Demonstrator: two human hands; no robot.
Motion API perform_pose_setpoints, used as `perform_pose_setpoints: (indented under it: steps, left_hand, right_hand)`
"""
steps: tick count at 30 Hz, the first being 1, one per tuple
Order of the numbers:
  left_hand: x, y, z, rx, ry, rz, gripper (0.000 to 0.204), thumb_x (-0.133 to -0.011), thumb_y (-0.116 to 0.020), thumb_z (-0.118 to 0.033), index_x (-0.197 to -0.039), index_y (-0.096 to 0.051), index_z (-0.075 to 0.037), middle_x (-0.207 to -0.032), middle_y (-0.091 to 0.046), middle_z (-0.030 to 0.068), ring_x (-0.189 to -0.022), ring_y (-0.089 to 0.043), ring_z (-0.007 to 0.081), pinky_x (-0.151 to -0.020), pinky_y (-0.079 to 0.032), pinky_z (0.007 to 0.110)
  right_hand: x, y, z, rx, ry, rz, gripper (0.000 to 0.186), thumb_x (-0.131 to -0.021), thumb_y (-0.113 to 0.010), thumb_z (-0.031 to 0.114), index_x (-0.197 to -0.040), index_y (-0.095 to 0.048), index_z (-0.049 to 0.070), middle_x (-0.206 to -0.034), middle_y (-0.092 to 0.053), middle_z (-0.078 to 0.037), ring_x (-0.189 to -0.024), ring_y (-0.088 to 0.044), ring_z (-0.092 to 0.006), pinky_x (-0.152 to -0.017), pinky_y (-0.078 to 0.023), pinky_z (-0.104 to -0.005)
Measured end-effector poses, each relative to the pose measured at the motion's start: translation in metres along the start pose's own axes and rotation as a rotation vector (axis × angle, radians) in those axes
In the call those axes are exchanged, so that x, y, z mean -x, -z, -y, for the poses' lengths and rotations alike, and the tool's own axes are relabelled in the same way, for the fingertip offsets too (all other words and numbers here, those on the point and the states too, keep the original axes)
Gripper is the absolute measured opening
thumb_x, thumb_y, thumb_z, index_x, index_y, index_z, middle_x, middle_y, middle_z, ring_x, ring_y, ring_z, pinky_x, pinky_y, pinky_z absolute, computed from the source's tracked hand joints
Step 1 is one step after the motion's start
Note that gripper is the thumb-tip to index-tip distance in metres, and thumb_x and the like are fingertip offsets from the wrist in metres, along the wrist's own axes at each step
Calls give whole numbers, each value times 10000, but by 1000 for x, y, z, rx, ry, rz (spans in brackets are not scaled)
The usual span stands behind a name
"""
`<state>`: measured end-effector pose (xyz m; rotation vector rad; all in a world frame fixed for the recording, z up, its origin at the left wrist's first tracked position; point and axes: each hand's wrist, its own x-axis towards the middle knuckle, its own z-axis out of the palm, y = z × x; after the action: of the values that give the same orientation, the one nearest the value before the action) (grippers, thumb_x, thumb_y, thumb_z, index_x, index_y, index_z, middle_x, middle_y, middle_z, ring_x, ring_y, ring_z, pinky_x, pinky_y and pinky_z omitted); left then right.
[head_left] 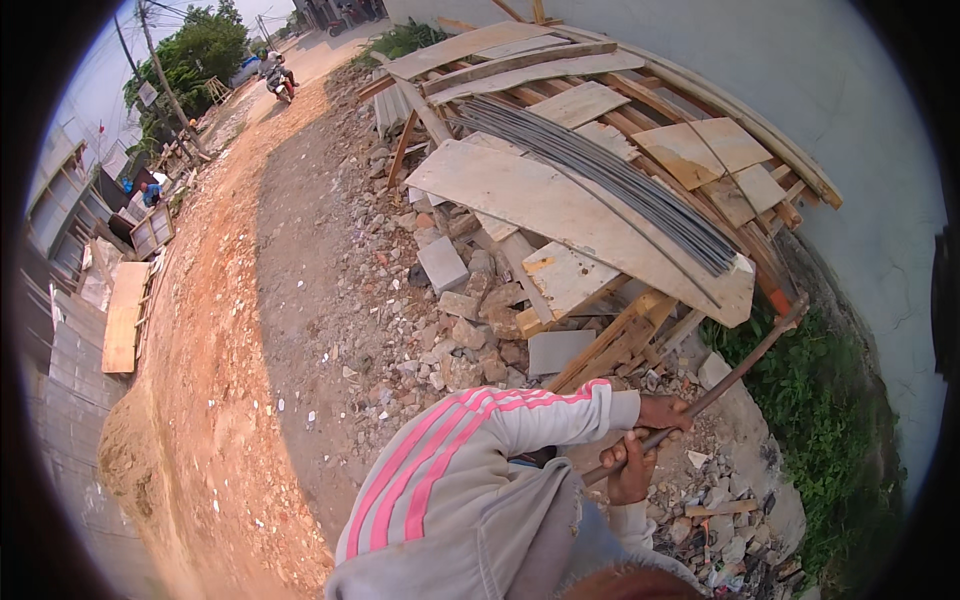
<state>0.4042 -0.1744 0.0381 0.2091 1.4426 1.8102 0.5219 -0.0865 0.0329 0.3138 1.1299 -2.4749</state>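
A long brown pole [740,372] slants up and to the right from the front of my body. Its far end is a little thicker and reaches the edge of the wood pile; I cannot make out what kind of tool it is. My left hand [662,412], at the end of a pale sleeve with pink stripes, is closed around the shaft. Just below it and nearer my body, my right hand [630,468] also wraps the shaft. The pole's near end is hidden by my clothing.
A pile of boards [590,200] carries a bundle of grey metal rods [610,180] by the wall [830,90]. Rubble [470,340] and grey blocks [442,264] lie before it, green plants [800,410] at right. A motorcycle rider [278,75] is on the dirt road [210,350].
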Motion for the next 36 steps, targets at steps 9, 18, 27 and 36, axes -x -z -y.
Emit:
perform_pose_setpoints:
  steps: [9,18,27,36]
  left_hand:
    - [-6,-20,-39,80,-125,124,336,-992,-611,-356,-824,-558,-70,-678,-604,56,-606,-618,144,-571,-520,302]
    - [-45,-33,-124,-288,-357,248,334,-1001,-637,-385,-1001,-578,-57,-779,-610,32,-704,-602,107,-626,-497,275]
    - [-126,-15,-156,-623,-594,153,477,-989,-620,-480,-1135,-633,-26,-979,-666,129,-882,-648,248,-811,-513,385]
    - [-288,50,-179,-1384,-663,-480,425,-909,-695,-377,-1186,-652,-58,-1180,-643,163,-1121,-614,359,-916,-522,489]
  right_hand:
    - [29,-36,61,-158,54,70,127,-1011,-616,181,-1051,-521,106,-672,-487,0,-511,-488,-113,-501,-470,-278]
    - [1,-10,122,230,236,175,174,-972,-651,142,-970,-513,36,-681,-575,-47,-584,-630,-179,-562,-514,-309]
    - [-28,90,168,514,592,-394,231,-958,-726,194,-936,-543,54,-679,-558,-1,-554,-547,-101,-537,-451,-261]
    - [-39,171,214,874,687,-746,379,-933,-768,266,-715,-517,85,-674,-423,73,-630,-339,-45,-532,-280,-262]
